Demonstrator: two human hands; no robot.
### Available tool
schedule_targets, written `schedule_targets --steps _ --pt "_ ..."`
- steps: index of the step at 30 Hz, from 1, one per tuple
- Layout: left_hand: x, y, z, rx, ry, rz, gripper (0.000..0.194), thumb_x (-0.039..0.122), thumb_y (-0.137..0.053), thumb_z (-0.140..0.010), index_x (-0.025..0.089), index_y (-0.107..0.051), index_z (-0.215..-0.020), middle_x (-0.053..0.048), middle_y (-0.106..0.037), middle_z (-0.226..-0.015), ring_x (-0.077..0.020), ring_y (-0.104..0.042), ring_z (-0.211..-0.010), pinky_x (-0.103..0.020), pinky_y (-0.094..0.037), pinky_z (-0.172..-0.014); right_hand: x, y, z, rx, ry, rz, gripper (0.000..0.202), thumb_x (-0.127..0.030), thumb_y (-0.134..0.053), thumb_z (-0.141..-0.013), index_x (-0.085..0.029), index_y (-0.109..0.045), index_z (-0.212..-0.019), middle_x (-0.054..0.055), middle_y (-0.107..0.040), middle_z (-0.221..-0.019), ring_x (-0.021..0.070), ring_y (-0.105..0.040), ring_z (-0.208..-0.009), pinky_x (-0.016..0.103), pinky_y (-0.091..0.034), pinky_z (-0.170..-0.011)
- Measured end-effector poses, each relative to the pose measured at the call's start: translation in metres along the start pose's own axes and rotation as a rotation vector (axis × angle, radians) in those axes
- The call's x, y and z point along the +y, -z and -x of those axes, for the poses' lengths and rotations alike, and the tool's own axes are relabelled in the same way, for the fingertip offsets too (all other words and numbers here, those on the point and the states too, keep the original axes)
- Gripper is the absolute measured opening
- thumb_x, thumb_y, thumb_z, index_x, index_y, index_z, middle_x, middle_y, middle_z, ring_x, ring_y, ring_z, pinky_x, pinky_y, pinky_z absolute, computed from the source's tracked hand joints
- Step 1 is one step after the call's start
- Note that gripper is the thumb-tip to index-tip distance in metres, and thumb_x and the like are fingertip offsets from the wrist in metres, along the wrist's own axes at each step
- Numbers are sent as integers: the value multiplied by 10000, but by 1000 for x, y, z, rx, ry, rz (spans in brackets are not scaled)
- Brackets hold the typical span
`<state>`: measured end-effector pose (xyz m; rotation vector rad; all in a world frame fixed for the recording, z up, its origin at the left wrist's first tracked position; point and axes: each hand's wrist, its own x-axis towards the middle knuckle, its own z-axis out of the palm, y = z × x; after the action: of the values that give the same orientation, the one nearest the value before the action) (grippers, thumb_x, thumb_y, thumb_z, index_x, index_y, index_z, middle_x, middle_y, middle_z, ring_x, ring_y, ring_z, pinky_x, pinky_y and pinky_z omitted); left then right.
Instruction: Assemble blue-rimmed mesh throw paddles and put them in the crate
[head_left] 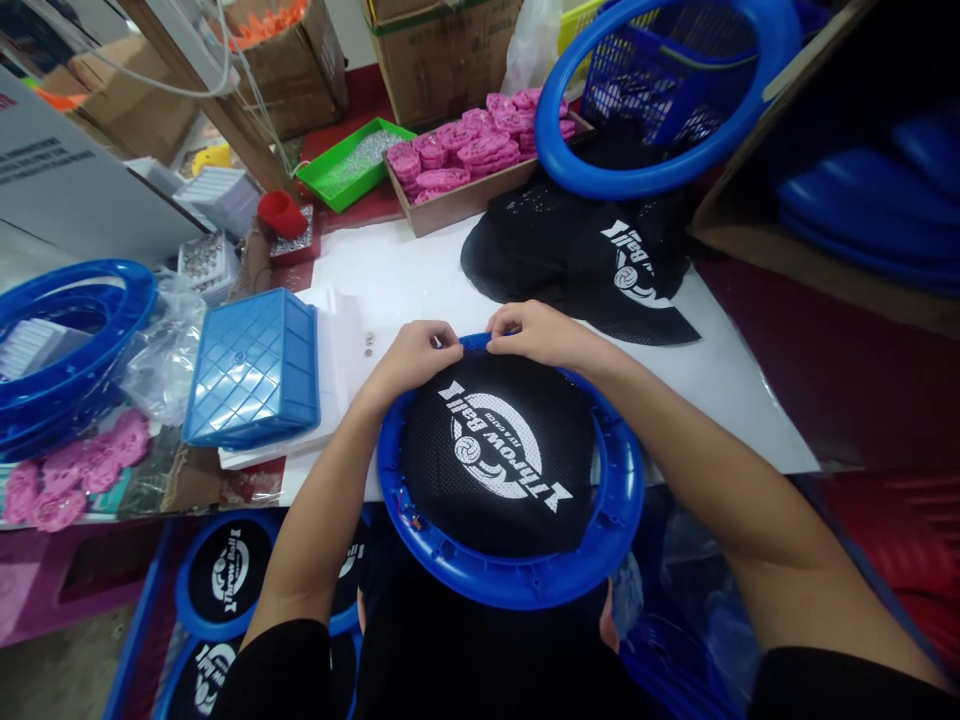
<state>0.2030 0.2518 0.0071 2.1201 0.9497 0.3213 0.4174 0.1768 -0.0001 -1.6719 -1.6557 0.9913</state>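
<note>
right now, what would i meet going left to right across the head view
Stacked blue plastic rings, blue rectangular plastic bin, small round silver pieces, bare left hand, bare right hand, curved blue plastic pieces.

I'm in a workshop, at what looks like an assembly spot. My counter carries a green tray of small metal bits, a box of pink parts and printed black mesh, with blue rings stacked and cardboard cartons behind.
</note>
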Motion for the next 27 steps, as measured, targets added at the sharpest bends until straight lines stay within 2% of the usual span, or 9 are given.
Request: schedule_targets --steps 7,10,16,20,23,27 --pt "-3 0 1 41 -125 -120 68 164 -646 -768 168 -678 -709 -3 -684 -750 -145 -577 -726 -282 -457 -744 -15 -10 2 92 -45 159 75 -185 -640 -764 -180 -670 -696 30 -699 -795 177 -610 -784 285 -410 -712" --pt "-3 3 2 -8 -127 -130 77 173 -647 -786 173 -695 -725 -11 -705 -781 -150 -591 -732 -290 -474 -754 -18 -11 2 89 -74 195 83 -189 -644 -765 -183 -666 -685 45 -706 -796 192 -610 -788 294 -416 -708" --pt "3 13 8 -34 -181 -38 141 268 -669 -895 184 -780 -908 -40 -758 -921 -155 -639 -793 -289 -513 -765 -12 -4 0 15 -40 128 56 -202 -662 -783 -184 -689 -737 22 -707 -801 173 -624 -793 271 -430 -722" --pt "4 9 9 -62 -246 -90 117 238 -686 -907 193 -793 -902 -39 -752 -900 -160 -654 -831 -295 -514 -804 -6 2 -1 -29 -17 50 63 -231 -685 -784 -179 -694 -750 1 -689 -755 161 -614 -764 257 -427 -691" --pt "2 5 7 -58 -249 -150 124 237 -681 -917 196 -798 -910 -43 -754 -900 -171 -662 -837 -312 -516 -831 -4 3 -1 -50 4 0 92 -247 -699 -777 -180 -694 -715 5 -700 -770 165 -618 -777 258 -433 -705" --pt "1 5 4 -112 -234 -164 187 235 -616 -949 201 -799 -929 -54 -779 -944 -186 -684 -887 -333 -522 -879 -5 2 -1 -32 -13 16 86 -243 -707 -783 -176 -706 -730 5 -701 -755 163 -621 -758 261 -423 -692"
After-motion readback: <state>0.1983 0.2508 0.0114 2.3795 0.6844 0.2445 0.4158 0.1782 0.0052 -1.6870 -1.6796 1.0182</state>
